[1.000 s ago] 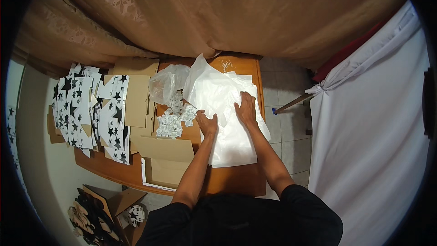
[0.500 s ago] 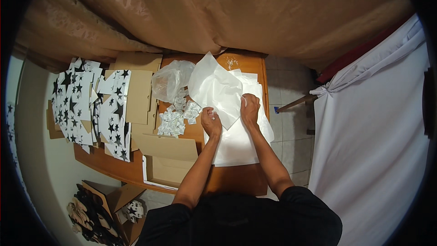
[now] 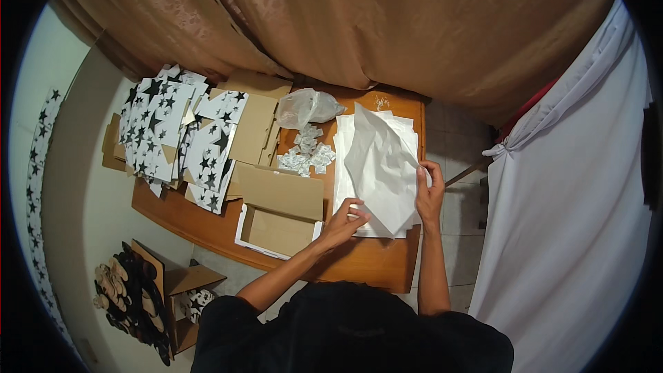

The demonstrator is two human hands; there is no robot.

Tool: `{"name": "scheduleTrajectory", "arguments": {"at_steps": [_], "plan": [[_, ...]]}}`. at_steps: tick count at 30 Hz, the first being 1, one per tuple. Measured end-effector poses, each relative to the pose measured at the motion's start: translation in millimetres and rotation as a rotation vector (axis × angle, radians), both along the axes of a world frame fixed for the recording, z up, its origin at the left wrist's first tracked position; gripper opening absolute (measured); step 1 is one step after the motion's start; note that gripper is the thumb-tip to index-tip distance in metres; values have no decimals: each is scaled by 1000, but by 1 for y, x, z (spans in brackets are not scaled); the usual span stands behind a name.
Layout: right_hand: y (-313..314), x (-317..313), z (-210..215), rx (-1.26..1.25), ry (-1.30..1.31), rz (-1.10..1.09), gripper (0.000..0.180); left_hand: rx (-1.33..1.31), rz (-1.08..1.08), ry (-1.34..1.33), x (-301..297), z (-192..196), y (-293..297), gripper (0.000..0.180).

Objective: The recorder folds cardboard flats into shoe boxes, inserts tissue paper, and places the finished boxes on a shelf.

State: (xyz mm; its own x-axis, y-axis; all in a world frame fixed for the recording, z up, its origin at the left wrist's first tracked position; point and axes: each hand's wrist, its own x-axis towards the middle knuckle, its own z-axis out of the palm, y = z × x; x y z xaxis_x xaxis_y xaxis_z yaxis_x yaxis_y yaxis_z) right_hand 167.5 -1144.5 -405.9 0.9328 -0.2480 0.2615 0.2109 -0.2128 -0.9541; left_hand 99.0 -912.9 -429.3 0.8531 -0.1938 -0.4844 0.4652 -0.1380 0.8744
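Note:
A thin, creased white paper sheet (image 3: 381, 166) is raised at a slant over a stack of white paper sheets (image 3: 341, 190) on the wooden table. My right hand (image 3: 429, 190) pinches its right edge between thumb and fingers. At the lower left edge of the sheet is my left hand (image 3: 343, 222), its fingers curved and apart, the tips close to the paper. To the left of the stack lie small silvery-white packets (image 3: 304, 159) in a loose pile, with a clear plastic bag (image 3: 307, 109) behind them. An open cardboard box (image 3: 283, 228) stands near my left forearm.
Star-printed white cardboard pieces (image 3: 155, 124) are heaped at the table's left, beside flat brown cardboard (image 3: 255, 128). A brown curtain (image 3: 387, 21) hangs along the back. White cloth (image 3: 552, 235) hangs at the right. An opened carton (image 3: 181, 290) with shoes beside it is at the lower left.
The sheet has shifted toward me and turned over the stack. My left hand has moved down with its fingers spread; my right hand has moved to the sheet's right edge. The view has shifted.

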Motion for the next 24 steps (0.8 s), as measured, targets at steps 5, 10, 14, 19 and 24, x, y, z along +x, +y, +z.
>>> {"name": "scheduleTrajectory", "arguments": {"at_steps": [5,10,14,19,24], "plan": [[-12,-49,40,34,15,116,16,-158,207,-132,-31,34,55,30],[-18,-86,64,168,55,195,15,131,355,-469,-35,45,109,41],[-1,-104,73,247,71,257,16,177,308,-367,-38,38,150,83],[40,-114,75,309,87,347,17,-40,218,-92,-47,15,202,104],[94,-123,68,283,180,406,19,-276,295,0,-65,5,245,80]]}}
